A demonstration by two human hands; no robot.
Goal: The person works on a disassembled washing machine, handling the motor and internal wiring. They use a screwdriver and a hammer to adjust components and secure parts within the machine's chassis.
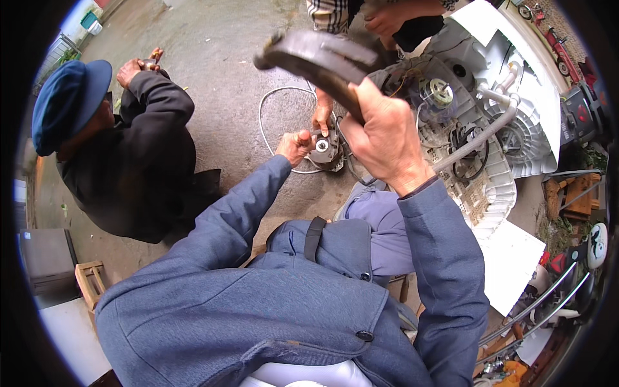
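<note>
My right hand (387, 132) is closed around the dark handle of a hammer (313, 53), raised in front of me and blurred by motion. Below it, on the ground, sits a small round electric motor (333, 158) with a pale shaft end in its middle. My left hand (296, 147) is beside the motor's left side, its fingers curled in; whatever they grip is too small or hidden to make out. From the far side a co-worker's hand (322, 119) reaches down onto the motor, touching its top edge.
A person in a blue cap (72, 103) and dark coat is at my left. Right of me lies an opened washing machine body (477, 187) with a grey drain hose (480, 140). A pale cable (261, 116) loops on the concrete floor. Bicycle parts (548, 300) stand at lower right.
</note>
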